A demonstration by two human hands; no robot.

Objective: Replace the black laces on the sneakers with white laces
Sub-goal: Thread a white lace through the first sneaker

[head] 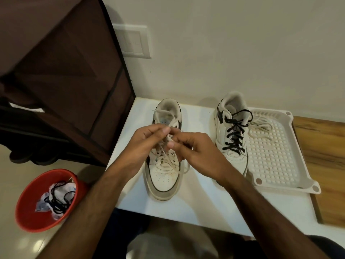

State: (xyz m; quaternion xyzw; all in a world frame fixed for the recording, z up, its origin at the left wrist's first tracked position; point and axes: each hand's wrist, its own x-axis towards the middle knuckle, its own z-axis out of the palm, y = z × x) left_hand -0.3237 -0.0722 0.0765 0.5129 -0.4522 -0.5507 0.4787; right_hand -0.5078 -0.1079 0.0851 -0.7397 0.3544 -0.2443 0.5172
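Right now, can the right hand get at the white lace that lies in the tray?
Probably yes, once it lets go. The right hand pinches the lace on the near sneaker. The spare white lace lies uncovered in the tray, but the black-laced sneaker stands between.

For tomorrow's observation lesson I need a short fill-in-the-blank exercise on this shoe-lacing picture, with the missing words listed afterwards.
1. Both hands, left hand and right hand, pinch a ____ lace over the near sneaker.
2. The far sneaker is threaded with a ____ lace.
3. A loose black lace lies in the ____ bucket on the floor.
4. A spare white lace rests in the white ____ beside the far sneaker.

Missing words: white; black; red; tray
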